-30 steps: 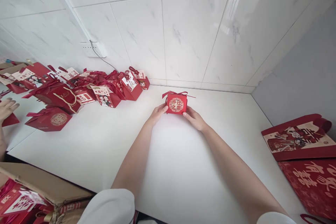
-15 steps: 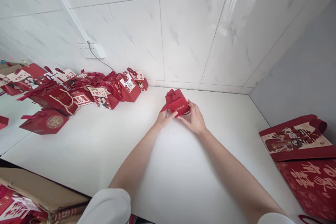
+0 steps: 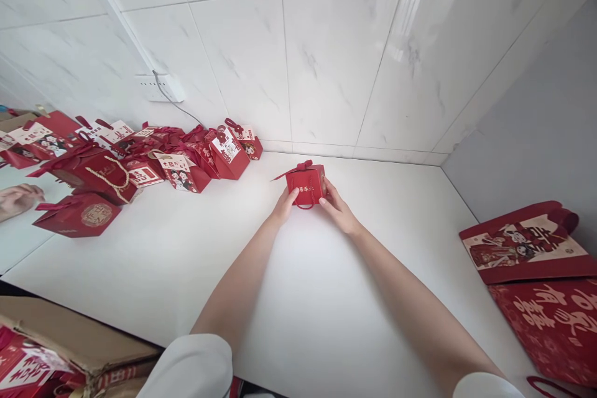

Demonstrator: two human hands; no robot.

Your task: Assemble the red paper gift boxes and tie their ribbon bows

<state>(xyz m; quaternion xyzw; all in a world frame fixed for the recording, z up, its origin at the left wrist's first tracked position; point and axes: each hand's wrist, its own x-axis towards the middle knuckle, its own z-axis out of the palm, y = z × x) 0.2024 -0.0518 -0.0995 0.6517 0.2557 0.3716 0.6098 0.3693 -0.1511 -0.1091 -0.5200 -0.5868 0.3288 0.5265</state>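
Between my two hands is a small red gift box [image 3: 305, 185] with a ribbon bow on top, gold lettering on its front and a red cord handle hanging down that face. My left hand [image 3: 284, 204] grips its left side, thumb on the front. At the right side my right hand [image 3: 339, 208] holds it, thumb near the lower front corner and fingers along the side. The box is upright at the far part of the white table [image 3: 298, 298]. Whether its base touches the table I cannot tell.
Several red gift boxes [image 3: 181, 174] crowd the back left along the tiled wall. Another person's hand [image 3: 21, 199] is at the far left. A cardboard box [image 3: 84, 339] with red packages stands front left. Two large red gift bags [image 3: 536, 249] lie at the right.
The gift box has turned in my hands, so its lettered front with the cord handle now faces me squarely. Another person's hand has come into view at the left edge.
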